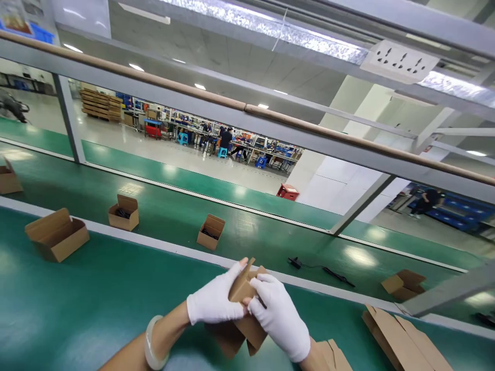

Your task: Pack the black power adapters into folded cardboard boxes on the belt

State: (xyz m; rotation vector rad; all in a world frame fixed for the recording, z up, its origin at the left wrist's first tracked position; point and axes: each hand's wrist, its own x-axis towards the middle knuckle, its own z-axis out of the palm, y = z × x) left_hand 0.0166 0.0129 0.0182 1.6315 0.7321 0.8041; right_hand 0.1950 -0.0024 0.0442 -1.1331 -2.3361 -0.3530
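Note:
My left hand (214,299) and my right hand (278,317), both in white fingerless-looking cotton gloves, grip a small brown cardboard box (243,288) from either side. Its flaps stick out upward and downward, and part of it is hidden behind my fingers. A pale jade bangle (154,342) circles my left wrist. Flat cardboard blanks (400,340) lie on the green conveyor belt (96,309) to the lower right, and another cardboard piece (332,356) sits just past my right wrist.
Beyond a grey divider strip, a second green belt carries open cardboard boxes (124,214) (211,232) and a black cable (320,270). A metal frame with a wooden handrail (247,108) and a power socket strip (400,62) runs overhead. Workers sit at benches far behind.

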